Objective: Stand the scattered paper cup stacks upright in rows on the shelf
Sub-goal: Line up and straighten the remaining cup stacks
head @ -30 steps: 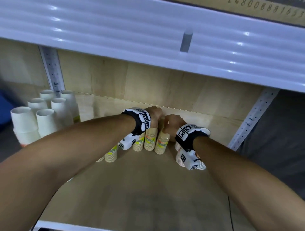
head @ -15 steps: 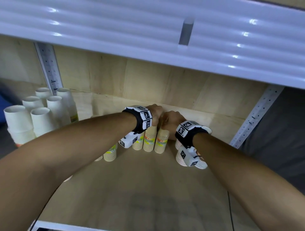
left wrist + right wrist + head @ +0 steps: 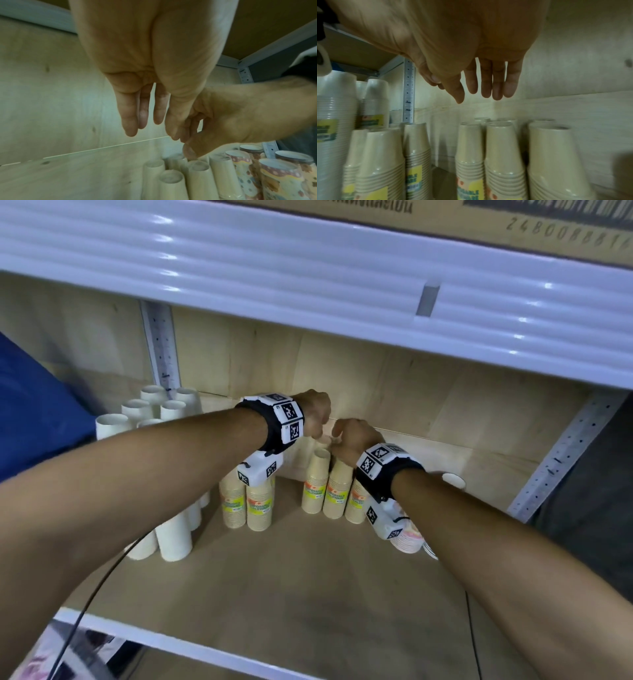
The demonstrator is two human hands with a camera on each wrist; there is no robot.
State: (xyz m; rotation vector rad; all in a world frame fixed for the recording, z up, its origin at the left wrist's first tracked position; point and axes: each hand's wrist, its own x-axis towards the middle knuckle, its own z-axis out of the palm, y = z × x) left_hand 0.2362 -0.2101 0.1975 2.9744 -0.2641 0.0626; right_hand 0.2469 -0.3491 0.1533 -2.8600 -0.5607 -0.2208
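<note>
Far left edge: blue fabric, blurred. Next, white cup stacks upright w/ bases up, clustered at left end of wooden shelf, by the perforated steel upright. Black cable runs under the left forearm. Moving rt: two tan cup stacks w/ yellow-green labels upright, side by side, partly behind left wrist cam. Left hand raised above the shelf near the back panel; in left wrist view fingers hang straight & relaxed, slightly apart, holding nothing. Gap of bare shelf, then three more tan labelled stacks in a row, touching each other, bases up. Right hand just beside the left one, above that row; right wrist view shows fingers straight down, close together, thumb apart, nothing gripped, clear of the cup tops. Further rt: patterned cup stacks mostly hidden behind right wrist cam; upright per left wrist view. White metal beam spans overhead.
</note>
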